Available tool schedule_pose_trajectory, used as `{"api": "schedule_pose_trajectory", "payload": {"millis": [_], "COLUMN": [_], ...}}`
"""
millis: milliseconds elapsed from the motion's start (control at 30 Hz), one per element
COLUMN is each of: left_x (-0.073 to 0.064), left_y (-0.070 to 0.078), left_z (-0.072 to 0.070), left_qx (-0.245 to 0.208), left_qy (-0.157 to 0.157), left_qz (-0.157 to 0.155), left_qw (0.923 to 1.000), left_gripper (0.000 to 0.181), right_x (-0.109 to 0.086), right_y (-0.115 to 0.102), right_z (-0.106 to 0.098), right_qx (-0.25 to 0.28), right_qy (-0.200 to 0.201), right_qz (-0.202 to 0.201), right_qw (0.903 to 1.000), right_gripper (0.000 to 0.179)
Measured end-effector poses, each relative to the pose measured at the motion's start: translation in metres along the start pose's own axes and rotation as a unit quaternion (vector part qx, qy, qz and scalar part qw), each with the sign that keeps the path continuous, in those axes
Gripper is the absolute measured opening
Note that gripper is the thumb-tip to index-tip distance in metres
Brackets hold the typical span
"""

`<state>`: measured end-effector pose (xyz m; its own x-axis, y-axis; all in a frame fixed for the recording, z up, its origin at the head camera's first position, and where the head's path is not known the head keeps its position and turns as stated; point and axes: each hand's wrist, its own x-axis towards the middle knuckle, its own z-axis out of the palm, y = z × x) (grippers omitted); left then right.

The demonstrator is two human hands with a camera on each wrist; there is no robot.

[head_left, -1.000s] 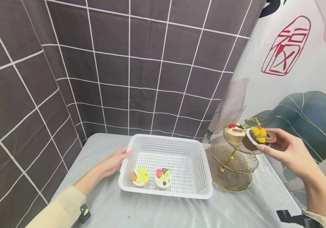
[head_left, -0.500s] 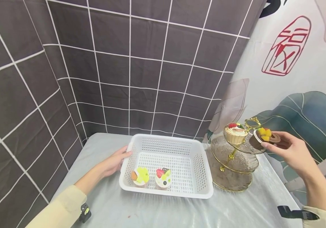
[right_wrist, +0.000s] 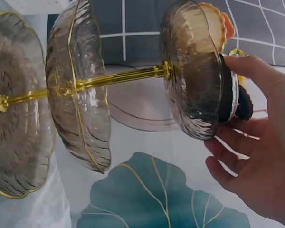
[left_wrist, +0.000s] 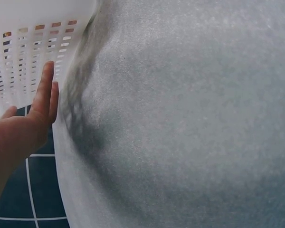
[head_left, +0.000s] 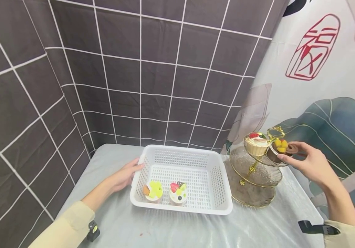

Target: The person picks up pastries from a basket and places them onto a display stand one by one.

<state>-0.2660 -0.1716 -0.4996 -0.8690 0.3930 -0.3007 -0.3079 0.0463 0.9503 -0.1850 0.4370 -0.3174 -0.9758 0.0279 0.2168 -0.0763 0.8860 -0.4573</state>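
Note:
My right hand [head_left: 312,162] grips a chocolate cupcake [head_left: 274,154] in a brown cup, topped with yellow fruit pieces and a brown swirl. Its base is right at the top tier of a three-tier glass stand [right_wrist: 190,95]; in the right wrist view my thumb and fingers lie on either side of it. Beside it on that tier sits a cream cupcake [head_left: 257,146] with a strawberry. My left hand [head_left: 124,176] holds the left side of a white plastic basket [head_left: 181,211], thumb over the rim and fingers against the outer wall.
Inside the basket, near its front wall, stand a cupcake with yellow-green topping [head_left: 154,190] and a cupcake with strawberry and dark berry [head_left: 178,193]. The stand's gold ring handle [head_left: 275,131] rises beside the right hand. A pale cloth [head_left: 165,230] covers the table.
My right hand has lowered the chocolate cupcake onto or close over the top tier, shifting it slightly left, and it stands more upright. The left hand and basket have stayed in place.

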Motion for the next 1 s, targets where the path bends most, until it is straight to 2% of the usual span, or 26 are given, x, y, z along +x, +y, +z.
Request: {"api": "schedule_pose_trajectory", "payload": {"millis": [167,300,533,700,833,1000], "left_x": [0.001,0.001,0.001,0.0,-0.001,-0.001], "left_y": [-0.001,0.0,0.002,0.005,0.006,0.007], "left_z": [0.0,0.0,0.0,0.001,0.001,0.0], "left_qx": [-0.001,0.001,-0.004,-0.003,-0.001,0.008], "left_qy": [0.0,-0.001,-0.009,-0.019,-0.018,-0.008], "left_qz": [0.0,0.001,0.0,0.004,0.006,0.011], "left_qw": [1.0,1.0,1.0,0.9998,0.9998,0.9999], "left_gripper": [0.068,0.068,0.068,0.069,0.069,0.07], "right_x": [-0.003,-0.008,-0.015,-0.017,-0.015,-0.01], "right_y": [0.0,-0.006,-0.04,-0.073,-0.103,-0.13], "right_z": [-0.005,-0.012,-0.022,-0.018,-0.002,0.035], "right_qx": [0.0,0.002,0.019,0.06,0.086,0.101], "right_qy": [-0.009,0.018,0.082,0.118,0.095,0.036], "right_qz": [-0.003,-0.019,-0.031,-0.101,-0.158,-0.23], "right_qw": [1.0,0.9997,0.996,0.9861,0.9791,0.9674], "right_gripper": [0.077,0.079,0.082,0.077,0.075,0.07]}}
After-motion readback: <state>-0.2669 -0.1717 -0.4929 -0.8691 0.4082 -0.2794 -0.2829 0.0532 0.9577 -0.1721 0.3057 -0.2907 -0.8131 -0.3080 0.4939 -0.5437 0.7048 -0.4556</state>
